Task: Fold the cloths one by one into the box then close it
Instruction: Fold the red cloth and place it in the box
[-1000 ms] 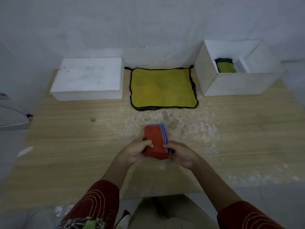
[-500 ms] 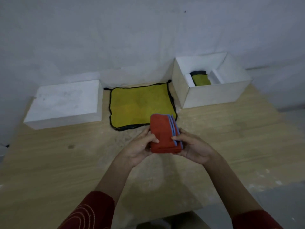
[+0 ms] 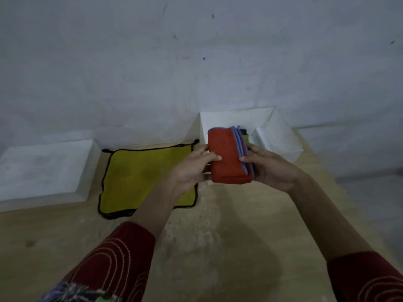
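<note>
A folded orange cloth with blue edging (image 3: 226, 155) is held in the air between my left hand (image 3: 192, 168) and my right hand (image 3: 270, 168), one on each side. It hangs in front of the open white box (image 3: 277, 138) at the back right and hides most of the box's inside. A sliver of a folded yellow cloth with black trim (image 3: 246, 136) shows in the box behind it. A second yellow cloth with black edging (image 3: 139, 177) lies flat on the wooden table (image 3: 207, 247), left of the box.
The white box lid (image 3: 43, 171) rests on the table at the far left, beside the flat yellow cloth. A pale wall runs right behind the box and the lid. The table's right edge drops off just past the box.
Both hands have lifted the folded orange cloth off the table and carried it forward and to the right, up in front of the open box. The camera view has tilted upward.
</note>
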